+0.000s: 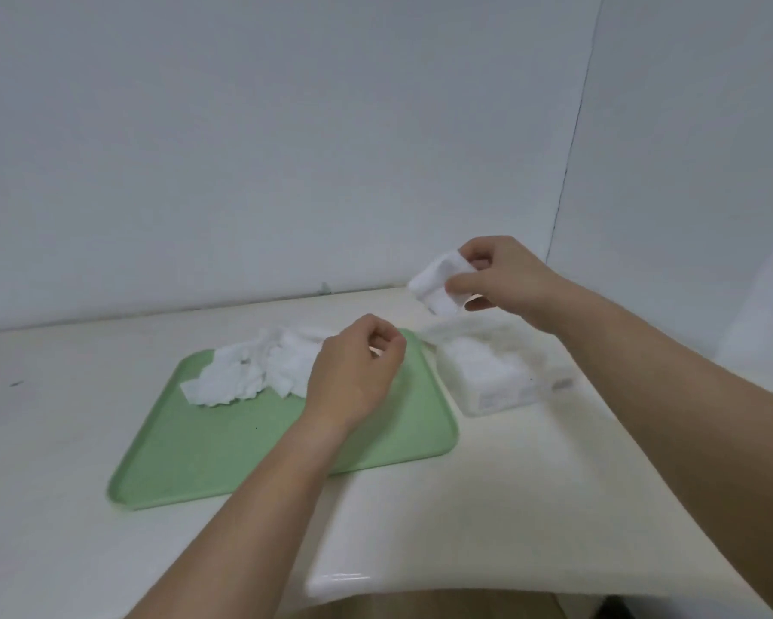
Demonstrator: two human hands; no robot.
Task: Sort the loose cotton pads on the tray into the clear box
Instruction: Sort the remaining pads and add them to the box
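Cotton pads (250,373) on tray (250,453), in box (509,395)

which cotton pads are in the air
The stack pinched in the right hand above the clear box; the loose pile lies on the green tray, more lie in the box.

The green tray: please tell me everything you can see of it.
The tray is pale green, seemingly plastic, rectangular with rounded corners and a low raised rim. It lies flat on the white table, left of the clear box. Loose white cotton pads lie heaped on its far part; its near part is bare. The left hand hangs over its far right side.
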